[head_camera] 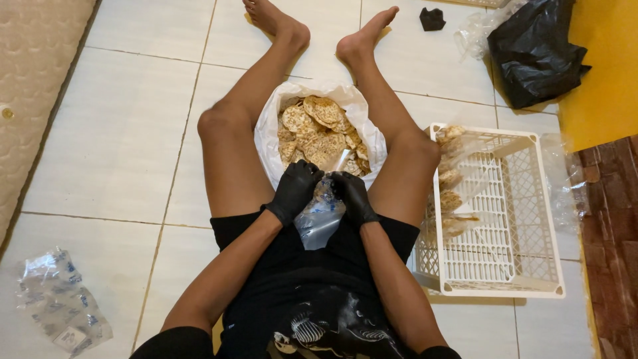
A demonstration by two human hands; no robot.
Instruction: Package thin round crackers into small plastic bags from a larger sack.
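I sit on the tiled floor with my legs spread around a large white bag (266,136) full of round tan crackers (319,129). Both hands wear black gloves. My left hand (294,189) and my right hand (351,195) together grip the top of a small clear plastic bag (319,223), which hangs over my lap. A few crackers seem to be inside it, just below my fingers.
A white plastic crate (525,219) stands by my right leg with several packed cracker bags (450,189) along its near side. A pile of clear plastic bags (56,302) lies at the lower left. A black bag (531,50) lies top right, a mattress edge (33,86) at left.
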